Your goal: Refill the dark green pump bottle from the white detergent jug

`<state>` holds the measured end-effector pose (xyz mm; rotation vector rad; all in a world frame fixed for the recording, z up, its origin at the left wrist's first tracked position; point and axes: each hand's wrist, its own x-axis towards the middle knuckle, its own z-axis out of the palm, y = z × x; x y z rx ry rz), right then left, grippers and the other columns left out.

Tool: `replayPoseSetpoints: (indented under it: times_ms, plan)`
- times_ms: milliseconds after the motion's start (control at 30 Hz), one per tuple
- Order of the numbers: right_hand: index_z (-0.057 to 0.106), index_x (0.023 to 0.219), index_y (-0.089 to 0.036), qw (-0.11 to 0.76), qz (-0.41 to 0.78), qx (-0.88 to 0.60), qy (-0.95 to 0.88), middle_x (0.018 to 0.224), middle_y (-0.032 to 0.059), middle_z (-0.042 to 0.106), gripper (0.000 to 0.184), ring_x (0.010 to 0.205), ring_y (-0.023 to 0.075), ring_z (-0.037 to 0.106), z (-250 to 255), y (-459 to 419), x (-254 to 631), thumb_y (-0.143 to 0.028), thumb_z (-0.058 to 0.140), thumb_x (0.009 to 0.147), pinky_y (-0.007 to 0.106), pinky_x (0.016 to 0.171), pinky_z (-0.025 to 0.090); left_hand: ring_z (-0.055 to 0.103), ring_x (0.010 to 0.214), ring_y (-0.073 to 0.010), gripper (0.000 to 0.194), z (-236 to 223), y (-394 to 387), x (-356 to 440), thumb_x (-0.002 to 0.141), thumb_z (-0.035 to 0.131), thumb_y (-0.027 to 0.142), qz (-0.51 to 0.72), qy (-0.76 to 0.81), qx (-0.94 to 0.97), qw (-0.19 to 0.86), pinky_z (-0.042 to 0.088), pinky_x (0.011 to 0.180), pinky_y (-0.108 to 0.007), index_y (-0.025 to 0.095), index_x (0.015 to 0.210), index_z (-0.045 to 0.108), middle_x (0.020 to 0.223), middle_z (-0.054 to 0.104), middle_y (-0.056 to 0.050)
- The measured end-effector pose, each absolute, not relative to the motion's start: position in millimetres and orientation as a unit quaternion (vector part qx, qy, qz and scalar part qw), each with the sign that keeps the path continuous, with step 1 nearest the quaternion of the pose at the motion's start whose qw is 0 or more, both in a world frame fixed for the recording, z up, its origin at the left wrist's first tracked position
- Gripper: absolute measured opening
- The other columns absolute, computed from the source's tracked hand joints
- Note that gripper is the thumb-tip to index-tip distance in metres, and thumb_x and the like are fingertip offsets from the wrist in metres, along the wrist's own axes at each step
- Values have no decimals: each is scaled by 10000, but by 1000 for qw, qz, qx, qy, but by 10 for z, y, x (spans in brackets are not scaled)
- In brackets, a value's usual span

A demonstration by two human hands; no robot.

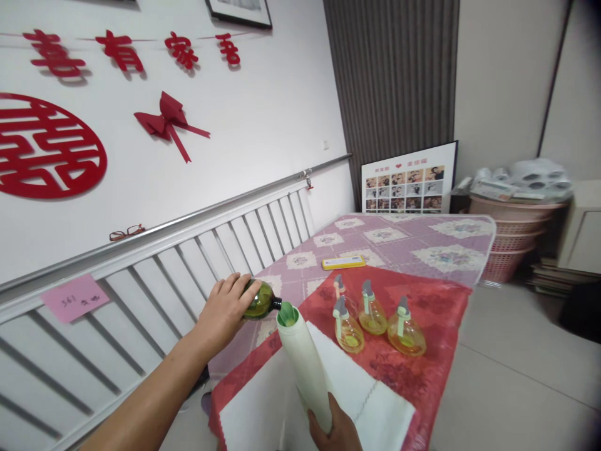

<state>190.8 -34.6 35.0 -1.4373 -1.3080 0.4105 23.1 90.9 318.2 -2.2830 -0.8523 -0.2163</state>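
Observation:
My left hand [226, 308] is wrapped round a green bottle [263, 300] that lies tipped on its side, its dark neck pointing at the mouth of a tall pale green container [304, 366]. My right hand [334, 427] grips that container near its base and holds it tilted toward the bottle. Green liquid shows inside the container's mouth. Both are held over a white cloth [361, 401] on a red cloth [422, 369] covering the table's near end.
Three small pear-shaped bottles of yellow liquid [373, 314] with grey caps stand on the red cloth. A yellow flat box [344, 262] lies on the pink tablecloth [413, 241] beyond. White slatted rail [141, 275] on the left, stacked pink baskets [511, 232] at far right.

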Motion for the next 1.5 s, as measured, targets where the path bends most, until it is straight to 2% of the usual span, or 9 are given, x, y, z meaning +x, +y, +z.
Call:
replayPoseSetpoints:
  times_ms: [133, 367, 733, 967, 1500]
  plan:
    - [654, 952, -181, 547, 184, -603, -551, 841, 78, 763, 233, 750, 226, 728, 387, -355, 1912, -302, 516, 809, 261, 645, 575, 418, 1252, -321, 687, 3185, 917, 232, 775, 645, 181, -82, -327, -877, 343, 377, 969, -447, 266, 1391, 351, 1389, 474, -103]
    - [657, 956, -176, 550, 177, -607, -545, 804, 78, 759, 241, 695, 219, 720, 384, -342, 1907, -309, 527, 804, 266, 610, 572, 416, 1246, -330, 693, 3194, 919, 237, 771, 652, 193, -74, -328, -876, 346, 375, 966, -448, 255, 1390, 348, 1392, 471, -101]
    - [689, 877, -204, 585, 172, -604, -513, 709, 59, 751, 277, 657, 238, 716, 485, -357, 1898, -435, 591, 760, 280, 571, 576, 429, 1245, -328, 657, 3190, 933, 238, 787, 615, 172, -81, -323, -873, 357, 380, 955, -447, 270, 1383, 358, 1385, 481, -105]
    - [686, 916, -204, 566, 210, -605, -518, 731, 58, 755, 272, 701, 241, 718, 501, -374, 1908, -399, 562, 772, 277, 588, 576, 423, 1247, -336, 695, 3203, 914, 254, 762, 647, 160, -72, -326, -873, 355, 380, 961, -452, 259, 1387, 359, 1395, 472, -100]
    - [666, 943, -196, 566, 194, -600, -532, 840, 61, 768, 219, 727, 221, 732, 427, -369, 1904, -291, 561, 774, 250, 622, 575, 419, 1260, -325, 690, 3220, 908, 257, 769, 623, 138, -74, -320, -874, 358, 377, 967, -451, 280, 1388, 353, 1391, 478, -99]
